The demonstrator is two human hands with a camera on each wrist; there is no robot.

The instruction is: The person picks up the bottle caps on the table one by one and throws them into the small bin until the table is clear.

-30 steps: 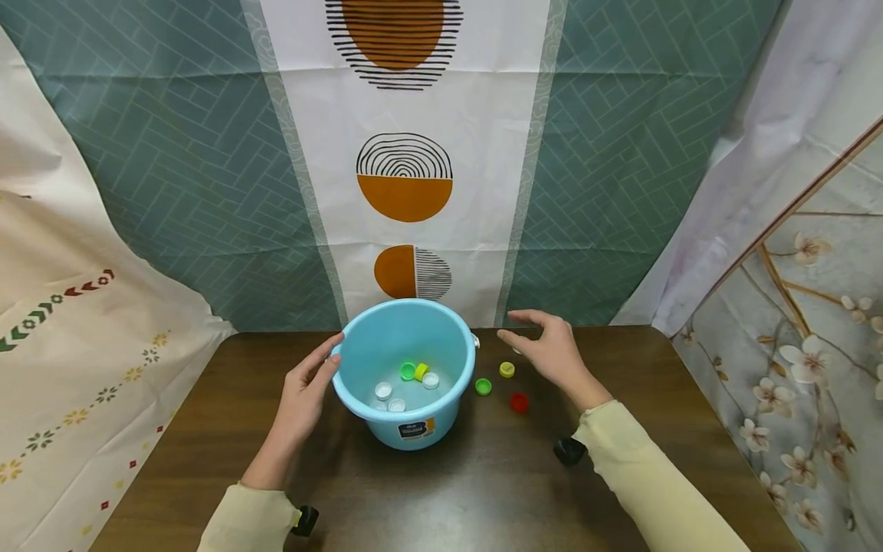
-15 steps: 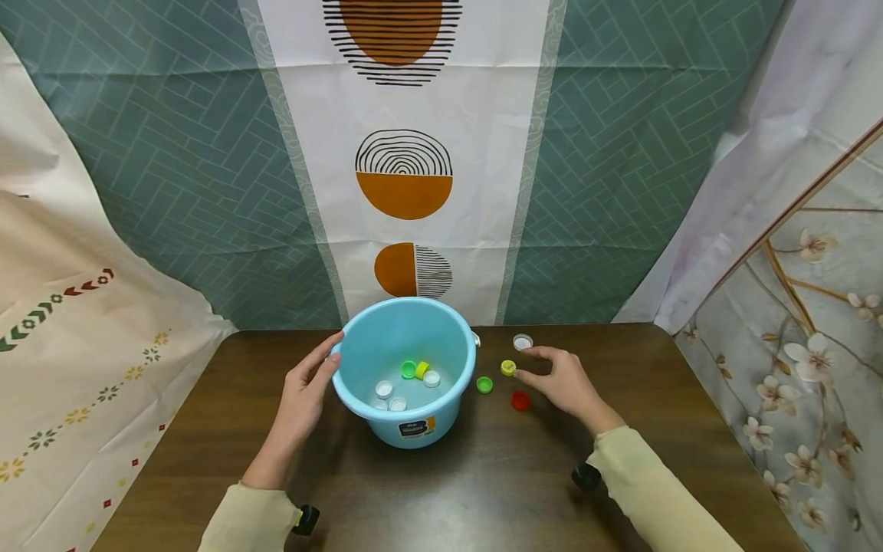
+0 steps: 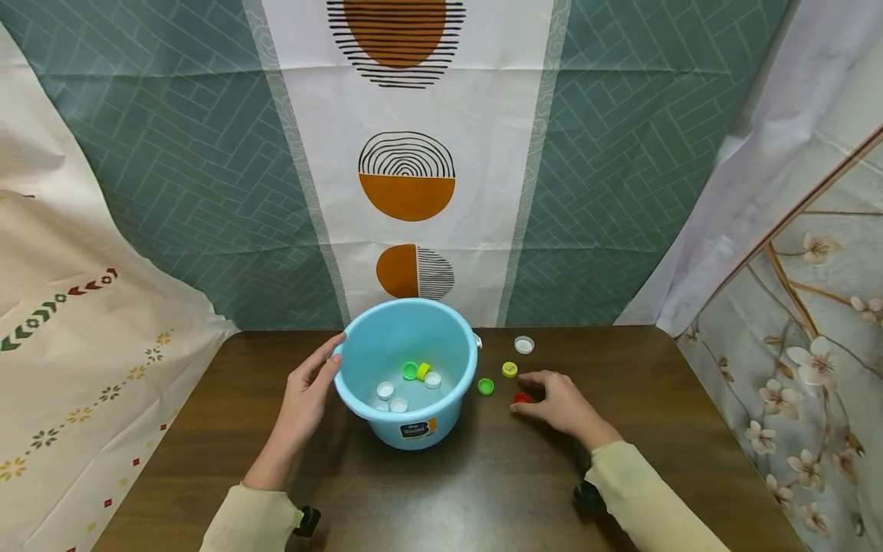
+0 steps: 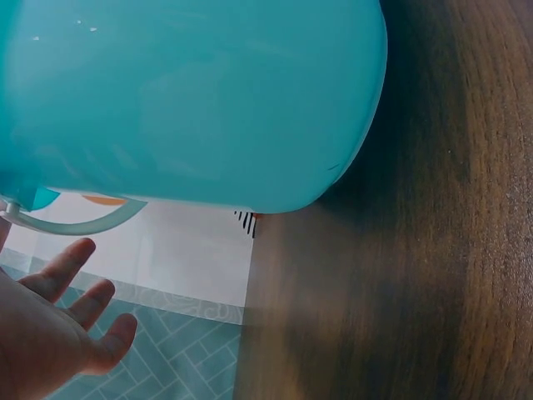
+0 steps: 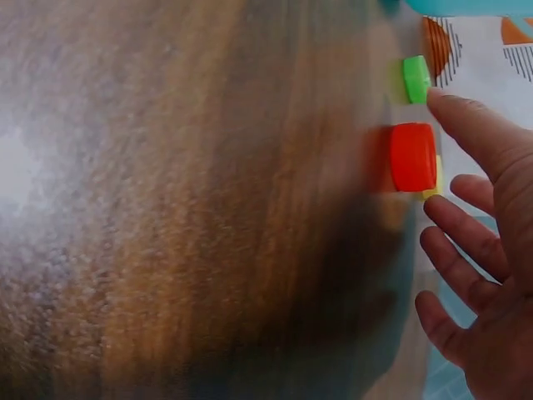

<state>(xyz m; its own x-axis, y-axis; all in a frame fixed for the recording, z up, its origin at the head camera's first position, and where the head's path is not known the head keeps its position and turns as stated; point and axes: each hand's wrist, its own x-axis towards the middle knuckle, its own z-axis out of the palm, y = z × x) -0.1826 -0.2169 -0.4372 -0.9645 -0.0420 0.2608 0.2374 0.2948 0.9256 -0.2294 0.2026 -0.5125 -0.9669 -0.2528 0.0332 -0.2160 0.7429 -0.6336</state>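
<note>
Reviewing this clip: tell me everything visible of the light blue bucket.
The light blue bucket looks plastic: round, with a thick rim, narrowing toward its base. A dark label with an orange patch is on its near side; a pale curved handle shows. It stands upright on the wood-look table, holding small caps; the left hand touches the rim's left side.

A dark brown wooden table [image 3: 414, 502] runs back to a teal, brick-patterned backdrop [image 3: 186, 169] with a white central panel [image 3: 483, 184] bearing orange and black-lined round shapes [image 3: 407, 195]. A cream cloth [image 3: 62, 253] with coloured motifs drapes the left; a pale, blossom-printed curtain [image 3: 766, 345] hangs right. Soft glare [image 3: 458, 510] brightens the table's near middle.
</note>
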